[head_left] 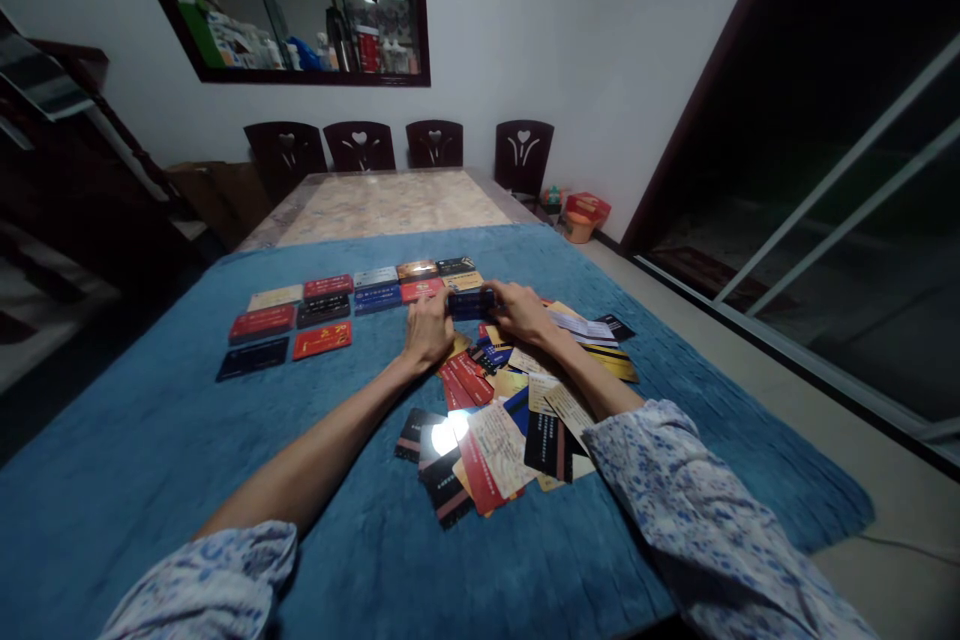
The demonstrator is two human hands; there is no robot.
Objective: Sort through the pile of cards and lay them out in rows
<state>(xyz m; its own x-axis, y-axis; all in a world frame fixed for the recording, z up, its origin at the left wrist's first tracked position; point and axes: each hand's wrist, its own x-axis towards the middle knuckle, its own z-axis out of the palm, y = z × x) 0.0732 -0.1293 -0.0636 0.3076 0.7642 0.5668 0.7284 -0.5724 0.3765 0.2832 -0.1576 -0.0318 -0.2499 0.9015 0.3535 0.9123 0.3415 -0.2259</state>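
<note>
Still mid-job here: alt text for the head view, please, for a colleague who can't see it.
The left hand and right hand hold dark cards between them above a blue cloth. Neat rows of cards lie to the left; a messy card pile spreads nearer the wearer.

And beyond the fingers point(500, 297), a white wall point(540, 30) is fronted by four dark chairs point(377, 142)! Higher up, a glass-shelved cabinet point(315, 79) is seen, well stocked; right of the fingers, pale floor point(660, 305) is edged by a dark door frame point(705, 83).
</note>
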